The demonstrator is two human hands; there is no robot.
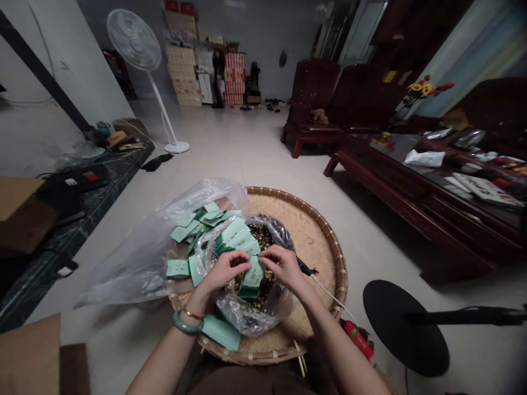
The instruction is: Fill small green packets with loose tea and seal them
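Note:
A small green paper packet (252,276) with gold print is held upright between my two hands, above an open clear plastic bag (242,314). My left hand (228,270) pinches its left upper edge with thumb and fingers. On the other side, my right hand (284,265) pinches the upper right edge. Inside the bag lies a dark and golden dried loose mix (260,235), its kind too small to tell. A fanned row of green packets (236,237) rests at the bag's left rim. Several more packets (181,268) lie in a heap farther left.
The bag stands on a round woven bamboo tray (321,241). A large clear plastic bag (135,258) spreads over its left side. A black-handled tool with a white cord (304,267) lies at the right. Nearby are a black round stand base (405,329) and a cardboard box (33,351).

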